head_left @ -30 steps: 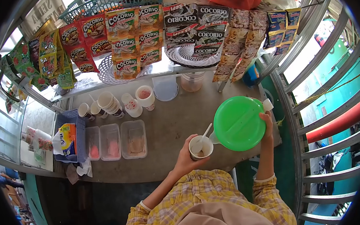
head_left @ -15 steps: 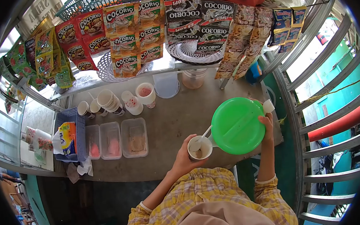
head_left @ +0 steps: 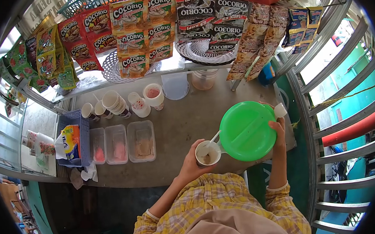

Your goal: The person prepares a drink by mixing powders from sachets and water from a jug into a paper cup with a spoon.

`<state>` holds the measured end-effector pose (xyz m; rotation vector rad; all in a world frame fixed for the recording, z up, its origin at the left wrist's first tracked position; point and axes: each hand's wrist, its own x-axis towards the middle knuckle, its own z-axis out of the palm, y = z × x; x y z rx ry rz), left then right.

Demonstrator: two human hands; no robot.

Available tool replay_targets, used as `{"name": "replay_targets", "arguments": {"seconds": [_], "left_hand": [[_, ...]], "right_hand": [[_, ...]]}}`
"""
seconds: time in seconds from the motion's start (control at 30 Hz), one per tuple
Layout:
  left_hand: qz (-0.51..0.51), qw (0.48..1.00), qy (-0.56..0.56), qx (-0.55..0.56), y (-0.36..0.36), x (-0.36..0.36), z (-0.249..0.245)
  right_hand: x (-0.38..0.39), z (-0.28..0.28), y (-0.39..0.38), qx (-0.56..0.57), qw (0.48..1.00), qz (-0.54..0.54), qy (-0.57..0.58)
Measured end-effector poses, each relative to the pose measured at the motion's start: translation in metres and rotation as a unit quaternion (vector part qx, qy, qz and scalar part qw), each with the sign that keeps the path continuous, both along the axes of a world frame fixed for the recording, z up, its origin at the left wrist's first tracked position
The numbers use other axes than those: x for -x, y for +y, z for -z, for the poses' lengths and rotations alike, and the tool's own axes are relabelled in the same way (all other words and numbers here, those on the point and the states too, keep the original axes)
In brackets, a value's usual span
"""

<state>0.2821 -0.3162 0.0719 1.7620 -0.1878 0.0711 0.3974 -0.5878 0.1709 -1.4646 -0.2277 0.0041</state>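
Observation:
My left hand is wrapped round a paper cup near the counter's front edge. A white spoon leans in the cup, over brownish contents. Beside it, on the right, is a pitcher with a round green lid, its spout side at the cup's rim. My right hand grips the pitcher at its right side, near a white handle piece. The lid hides most of the pitcher's body, and whether liquid is flowing cannot be made out.
Three clear tubs with powders stand left on the counter, beside a blue basket. Stacked paper cups, a cup with pink contents and a clear jar stand behind. Sachet strips hang above.
The view has shifted very slightly. Both hands, the cup and the green-lidded pitcher keep nearly the same positions.

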Motion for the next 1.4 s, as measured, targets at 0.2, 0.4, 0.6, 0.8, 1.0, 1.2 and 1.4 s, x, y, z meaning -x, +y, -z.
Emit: {"name": "replay_targets", "arguments": {"seconds": [0.2, 0.4, 0.6, 0.8, 1.0, 1.2, 1.4], "left_hand": [[0.004, 1.0, -0.003, 0.013, 0.0, -0.003, -0.004], [0.006, 1.0, 0.004, 0.021, 0.002, -0.004, -0.003], [0.002, 1.0, -0.001, 0.015, 0.001, -0.004, -0.002], [0.003, 1.0, -0.003, 0.018, 0.001, -0.005, -0.002], [0.002, 1.0, -0.006, 0.023, -0.006, -0.013, -0.006], [-0.006, 0.998, -0.018, 0.059, -0.018, -0.022, -0.005], [-0.031, 0.997, -0.052, 0.052, -0.03, -0.026, -0.009]], "right_hand": [[-0.001, 0.002, -0.001, -0.002, 1.0, 0.006, 0.003], [0.001, -0.001, 0.004, -0.02, 0.999, 0.02, 0.018], [0.0, 0.004, 0.0, -0.011, 1.0, 0.009, 0.009], [-0.003, 0.01, -0.004, -0.002, 1.0, 0.006, -0.01], [0.001, 0.004, -0.007, -0.032, 0.999, 0.021, 0.017], [-0.003, 0.02, -0.032, -0.077, 0.993, 0.084, 0.037], [-0.016, 0.056, -0.086, -0.177, 0.974, 0.113, 0.083]]}}
